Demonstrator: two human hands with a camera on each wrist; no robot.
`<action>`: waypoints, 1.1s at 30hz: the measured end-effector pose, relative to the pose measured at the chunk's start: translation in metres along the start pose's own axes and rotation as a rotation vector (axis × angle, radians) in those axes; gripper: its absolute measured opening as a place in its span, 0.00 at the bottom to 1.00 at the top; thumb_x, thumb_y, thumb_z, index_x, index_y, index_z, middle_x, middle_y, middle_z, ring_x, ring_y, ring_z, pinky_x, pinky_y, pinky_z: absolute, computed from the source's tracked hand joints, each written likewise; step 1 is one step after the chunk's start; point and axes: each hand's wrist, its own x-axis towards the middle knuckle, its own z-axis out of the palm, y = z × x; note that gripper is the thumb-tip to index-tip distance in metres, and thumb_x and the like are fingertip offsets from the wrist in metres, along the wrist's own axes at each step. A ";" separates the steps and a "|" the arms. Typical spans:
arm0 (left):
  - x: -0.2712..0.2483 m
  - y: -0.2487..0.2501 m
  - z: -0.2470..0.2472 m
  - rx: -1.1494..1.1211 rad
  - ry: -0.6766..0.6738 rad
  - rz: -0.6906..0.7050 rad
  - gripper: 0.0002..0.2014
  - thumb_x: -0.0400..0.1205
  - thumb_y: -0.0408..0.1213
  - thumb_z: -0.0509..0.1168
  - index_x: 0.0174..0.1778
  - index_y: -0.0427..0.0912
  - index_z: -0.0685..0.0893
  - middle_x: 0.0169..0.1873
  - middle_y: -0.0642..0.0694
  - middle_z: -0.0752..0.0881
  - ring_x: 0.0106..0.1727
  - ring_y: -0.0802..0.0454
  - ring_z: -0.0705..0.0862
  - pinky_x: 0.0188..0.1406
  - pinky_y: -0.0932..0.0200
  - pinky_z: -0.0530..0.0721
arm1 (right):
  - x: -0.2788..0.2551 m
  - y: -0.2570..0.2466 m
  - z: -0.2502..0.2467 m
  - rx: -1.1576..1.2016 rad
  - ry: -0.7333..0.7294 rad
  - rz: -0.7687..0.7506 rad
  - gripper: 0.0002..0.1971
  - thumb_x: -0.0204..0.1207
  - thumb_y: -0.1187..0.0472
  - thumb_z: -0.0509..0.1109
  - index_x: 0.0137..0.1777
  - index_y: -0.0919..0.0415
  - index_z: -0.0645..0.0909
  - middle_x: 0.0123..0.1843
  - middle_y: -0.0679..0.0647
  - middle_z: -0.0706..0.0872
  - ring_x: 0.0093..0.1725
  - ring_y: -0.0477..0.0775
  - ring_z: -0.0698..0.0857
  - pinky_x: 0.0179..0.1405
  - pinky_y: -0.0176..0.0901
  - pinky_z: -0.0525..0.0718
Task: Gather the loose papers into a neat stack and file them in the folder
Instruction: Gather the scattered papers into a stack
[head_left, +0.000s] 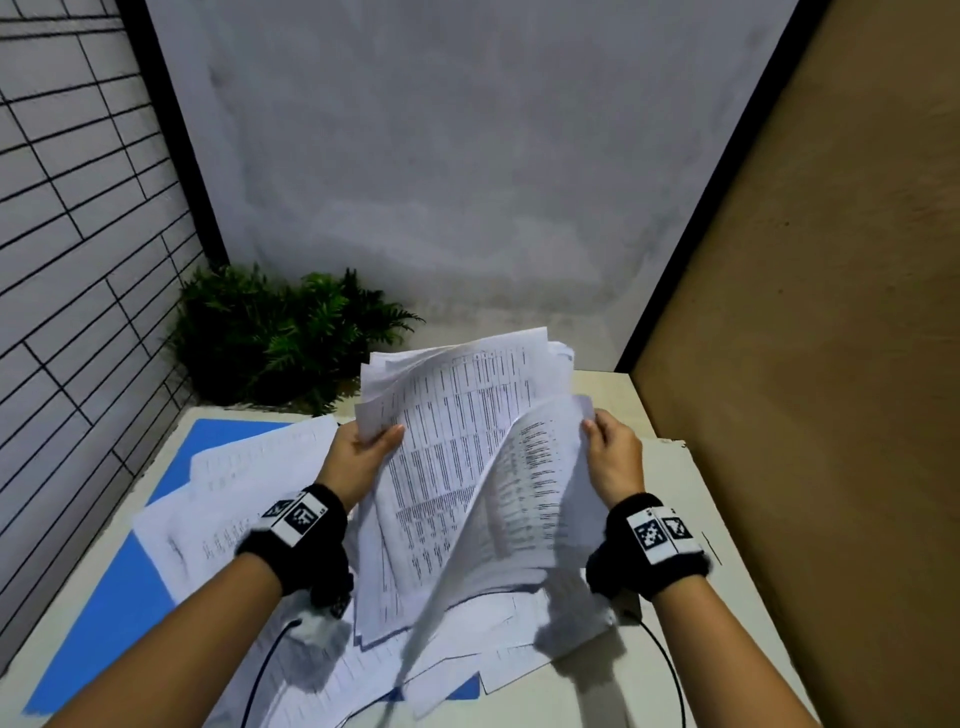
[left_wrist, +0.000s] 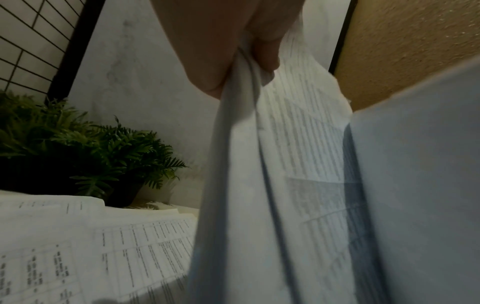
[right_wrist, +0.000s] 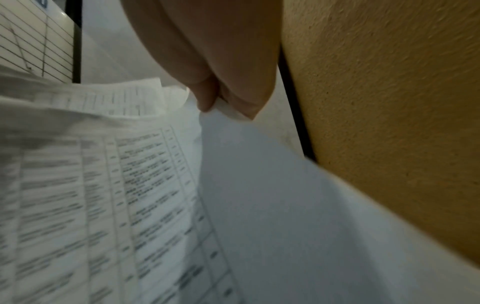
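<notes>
A bundle of printed white papers (head_left: 452, 441) is held up over the table, its lower edges trailing down. My left hand (head_left: 363, 452) grips the bundle's left edge, thumb on top; the left wrist view shows my left hand (left_wrist: 233, 51) pinching several sheets (left_wrist: 298, 144). My right hand (head_left: 610, 457) pinches the corner of a curling sheet (head_left: 540, 467) at the bundle's right; the right wrist view shows the right hand (right_wrist: 221, 98) on that sheet (right_wrist: 259, 195). More loose papers (head_left: 234, 509) lie spread on the open blue folder (head_left: 114, 613).
The pale table (head_left: 670, 623) sits in a corner. A green potted plant (head_left: 280, 332) stands at the back left. A brown board wall (head_left: 810, 364) rises close on the right, a grey wall behind. Thin black cables (head_left: 670, 670) hang from both wristbands.
</notes>
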 end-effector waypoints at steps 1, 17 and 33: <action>0.001 0.001 -0.001 0.014 0.008 0.018 0.03 0.78 0.28 0.63 0.46 0.37 0.81 0.38 0.44 0.83 0.38 0.54 0.80 0.43 0.60 0.79 | 0.002 0.000 -0.002 -0.036 0.032 -0.021 0.10 0.79 0.69 0.60 0.42 0.74 0.80 0.36 0.67 0.83 0.38 0.61 0.78 0.39 0.45 0.71; 0.000 0.015 0.028 -0.173 -0.110 0.045 0.07 0.70 0.36 0.71 0.41 0.47 0.81 0.25 0.62 0.89 0.28 0.67 0.86 0.26 0.71 0.82 | 0.017 -0.135 0.015 -0.463 -0.232 -0.695 0.14 0.75 0.54 0.66 0.46 0.68 0.79 0.31 0.66 0.87 0.26 0.62 0.81 0.25 0.46 0.72; -0.004 0.029 0.008 -0.156 -0.150 0.122 0.34 0.38 0.60 0.81 0.38 0.48 0.86 0.30 0.62 0.91 0.37 0.66 0.89 0.38 0.69 0.85 | -0.015 -0.026 0.009 0.642 -0.343 0.066 0.31 0.42 0.52 0.87 0.48 0.59 0.83 0.40 0.46 0.93 0.43 0.47 0.91 0.43 0.38 0.88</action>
